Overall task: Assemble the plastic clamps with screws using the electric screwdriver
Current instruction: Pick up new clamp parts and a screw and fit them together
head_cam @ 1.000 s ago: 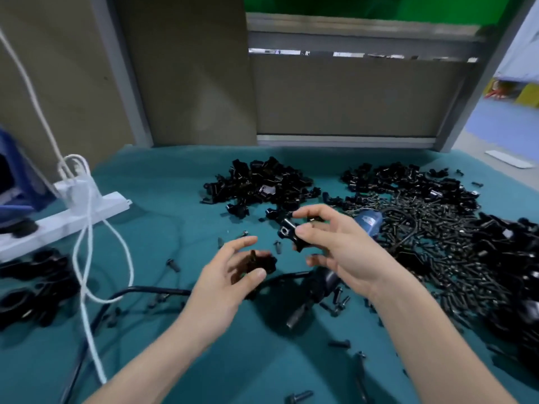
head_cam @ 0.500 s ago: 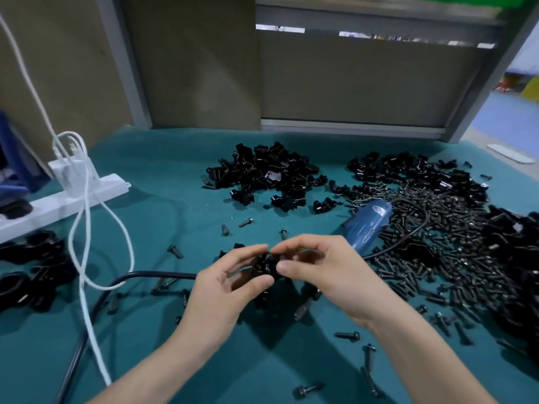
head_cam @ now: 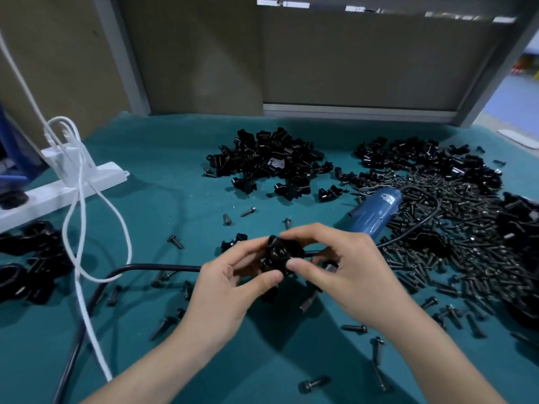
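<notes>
Left hand (head_cam: 230, 282) and right hand (head_cam: 344, 266) both pinch the plastic clamp (head_cam: 281, 253) mid-counter; misaligned halves risk a cross-threaded screw, in my judgement.

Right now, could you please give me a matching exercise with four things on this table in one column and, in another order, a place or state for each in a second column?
Things:
1. electric screwdriver
2. power strip
3. black plastic clamp
4. heap of screws

Places or states:
A. white, at the far left
B. pinched between the left hand and the right hand
C. spread over the right side
D. blue, lying flat beside the screws

Pairs: 1-D, 2-A, 3-B, 4-C
</notes>
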`<state>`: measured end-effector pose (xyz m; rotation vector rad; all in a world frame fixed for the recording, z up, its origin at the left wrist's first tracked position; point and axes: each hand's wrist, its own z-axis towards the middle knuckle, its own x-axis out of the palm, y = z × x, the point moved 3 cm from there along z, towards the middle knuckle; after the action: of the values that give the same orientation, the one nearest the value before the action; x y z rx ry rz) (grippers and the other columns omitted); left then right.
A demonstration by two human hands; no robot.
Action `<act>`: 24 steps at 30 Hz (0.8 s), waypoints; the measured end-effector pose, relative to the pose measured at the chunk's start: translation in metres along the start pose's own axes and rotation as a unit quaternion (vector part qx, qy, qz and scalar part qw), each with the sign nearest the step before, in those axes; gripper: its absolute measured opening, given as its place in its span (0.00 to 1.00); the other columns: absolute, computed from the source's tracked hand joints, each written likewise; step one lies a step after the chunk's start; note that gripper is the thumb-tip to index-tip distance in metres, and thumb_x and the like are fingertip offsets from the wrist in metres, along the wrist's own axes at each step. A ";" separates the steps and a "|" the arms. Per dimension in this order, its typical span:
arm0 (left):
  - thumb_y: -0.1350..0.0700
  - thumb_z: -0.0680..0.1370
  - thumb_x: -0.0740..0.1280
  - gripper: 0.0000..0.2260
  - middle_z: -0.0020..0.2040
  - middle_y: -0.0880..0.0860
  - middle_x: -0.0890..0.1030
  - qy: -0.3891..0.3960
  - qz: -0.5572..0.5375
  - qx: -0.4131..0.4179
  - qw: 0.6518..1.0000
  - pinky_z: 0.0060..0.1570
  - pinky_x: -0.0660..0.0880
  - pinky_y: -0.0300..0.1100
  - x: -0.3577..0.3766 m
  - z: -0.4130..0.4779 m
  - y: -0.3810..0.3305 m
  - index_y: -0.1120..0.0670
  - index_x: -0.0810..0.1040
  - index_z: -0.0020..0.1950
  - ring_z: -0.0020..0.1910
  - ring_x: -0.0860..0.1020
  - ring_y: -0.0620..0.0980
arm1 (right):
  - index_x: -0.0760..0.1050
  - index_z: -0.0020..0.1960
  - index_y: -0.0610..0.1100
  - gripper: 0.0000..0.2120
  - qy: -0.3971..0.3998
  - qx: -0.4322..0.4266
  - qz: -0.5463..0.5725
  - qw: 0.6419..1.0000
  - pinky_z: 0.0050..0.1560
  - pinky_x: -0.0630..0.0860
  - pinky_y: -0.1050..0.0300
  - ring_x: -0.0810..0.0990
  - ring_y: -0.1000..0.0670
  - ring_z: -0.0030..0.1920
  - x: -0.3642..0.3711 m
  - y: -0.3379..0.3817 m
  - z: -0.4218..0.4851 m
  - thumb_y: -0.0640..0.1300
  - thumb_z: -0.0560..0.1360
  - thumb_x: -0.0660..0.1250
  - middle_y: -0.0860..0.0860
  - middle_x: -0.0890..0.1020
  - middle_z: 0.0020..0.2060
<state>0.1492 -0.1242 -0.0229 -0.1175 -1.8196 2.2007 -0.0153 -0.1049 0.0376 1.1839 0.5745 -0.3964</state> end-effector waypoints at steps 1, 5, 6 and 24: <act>0.55 0.66 0.77 0.19 0.54 0.47 0.84 0.001 -0.002 -0.005 1.000 0.51 0.76 0.33 -0.001 0.000 0.001 0.41 0.83 0.54 0.55 0.82 0.46 | 0.81 0.57 0.50 0.14 0.009 -0.003 -0.005 1.000 0.46 0.74 0.71 0.79 0.63 0.48 0.002 0.000 0.000 0.38 0.73 0.73 0.62 0.82 0.47; 0.60 0.66 0.75 0.19 0.51 0.48 0.85 0.013 0.026 -0.014 0.999 0.50 0.76 0.33 -0.003 0.001 0.003 0.41 0.83 0.52 0.52 0.83 0.45 | 0.82 0.57 0.47 0.14 0.029 -0.004 -0.009 1.000 0.51 0.76 0.67 0.79 0.58 0.49 0.006 -0.005 0.001 0.38 0.73 0.73 0.56 0.80 0.48; 0.60 0.66 0.75 0.18 0.50 0.48 0.85 0.019 0.034 -0.016 0.999 0.49 0.76 0.32 -0.003 0.001 0.003 0.41 0.83 0.52 0.51 0.83 0.45 | 0.82 0.57 0.48 0.14 0.031 -0.004 -0.015 0.999 0.52 0.76 0.66 0.79 0.58 0.49 0.005 -0.006 0.002 0.38 0.73 0.73 0.56 0.79 0.47; 0.58 0.67 0.75 0.13 0.46 0.53 0.86 0.058 0.066 -0.040 0.995 0.46 0.76 0.33 -0.002 0.000 0.000 0.45 0.82 0.48 0.45 0.83 0.46 | 0.81 0.53 0.48 0.14 0.069 0.044 0.012 0.997 0.50 0.80 0.58 0.82 0.54 0.46 0.004 -0.019 0.000 0.38 0.69 0.77 0.56 0.82 0.47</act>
<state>0.1512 -0.1243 -0.0231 -0.3839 -1.8851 2.1560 -0.0230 -0.1110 0.0211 1.3087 0.6676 -0.3244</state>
